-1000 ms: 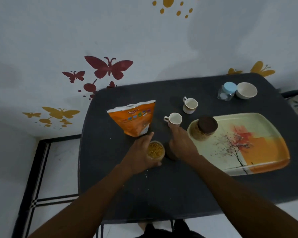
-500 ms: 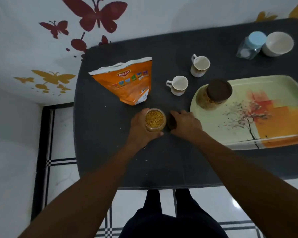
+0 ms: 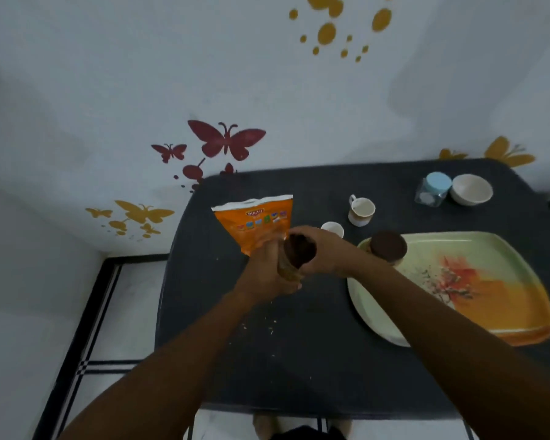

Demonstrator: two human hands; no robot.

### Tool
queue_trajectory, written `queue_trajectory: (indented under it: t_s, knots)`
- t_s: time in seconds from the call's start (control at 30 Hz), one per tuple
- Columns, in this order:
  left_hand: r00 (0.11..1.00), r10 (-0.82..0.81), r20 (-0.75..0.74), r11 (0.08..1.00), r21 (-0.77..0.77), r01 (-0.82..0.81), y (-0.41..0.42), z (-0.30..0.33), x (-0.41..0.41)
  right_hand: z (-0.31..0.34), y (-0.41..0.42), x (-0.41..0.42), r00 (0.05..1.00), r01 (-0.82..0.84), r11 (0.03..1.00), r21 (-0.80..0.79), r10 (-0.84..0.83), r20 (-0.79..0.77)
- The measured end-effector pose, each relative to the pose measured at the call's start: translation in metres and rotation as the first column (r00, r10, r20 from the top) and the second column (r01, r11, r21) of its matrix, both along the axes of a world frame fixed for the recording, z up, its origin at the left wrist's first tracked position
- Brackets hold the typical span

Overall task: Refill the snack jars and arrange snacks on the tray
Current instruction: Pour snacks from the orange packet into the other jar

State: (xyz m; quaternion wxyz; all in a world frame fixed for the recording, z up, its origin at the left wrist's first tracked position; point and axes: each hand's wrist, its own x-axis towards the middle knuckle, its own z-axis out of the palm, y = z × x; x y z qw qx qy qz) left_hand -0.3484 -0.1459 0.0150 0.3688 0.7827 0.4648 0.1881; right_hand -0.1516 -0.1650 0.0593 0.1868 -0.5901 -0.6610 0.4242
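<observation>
Just beyond the left hand [image 3: 267, 274] stands an orange snack pouch [image 3: 254, 222]. Its red label reads "BIKAJI". The smaller print is too blurred to read.

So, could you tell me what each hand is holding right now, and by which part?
The left hand grips the snack jar around its side; the right hand holds the brown lid by its rim, at the jar's mouth.

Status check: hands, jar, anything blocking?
Left hand grips snack jar. Right hand seats brown lid on it. Second lidded jar on tray. Nothing blocking.
</observation>
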Motion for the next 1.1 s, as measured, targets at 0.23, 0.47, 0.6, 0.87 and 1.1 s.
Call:
queue_trajectory:
  t_s: [0.23,0.47,0.6,0.87,1.1]
  knots:
    - [0.987,-0.104,-0.120,0.988,0.100,0.117,0.019,0.028,-0.017,0.024,-0.010,-0.009,0.999,-0.027,0.994,0.101,0.031,-0.036]
    - [0.953,-0.171,-0.249,0.977,0.083,0.197,0.022,0.038,-0.017,0.032,-0.013,-0.009,0.998,-0.067,0.990,0.122,0.066,0.011]
    - [0.921,-0.209,-0.328,0.957,0.127,0.262,0.026,0.043,-0.013,0.029,-0.018,-0.009,1.000,0.020,0.991,0.133,-0.022,0.019]
    - [0.911,-0.152,-0.383,0.941,0.226,0.252,0.019,0.039,-0.003,0.030,-0.025,0.005,0.940,0.340,0.856,-0.389,-0.309,0.143]
    - [0.925,-0.157,-0.345,0.936,0.246,0.250,0.015,0.039,0.006,0.012,-0.030,0.003,0.925,0.320,0.928,-0.193,-0.350,-0.150]
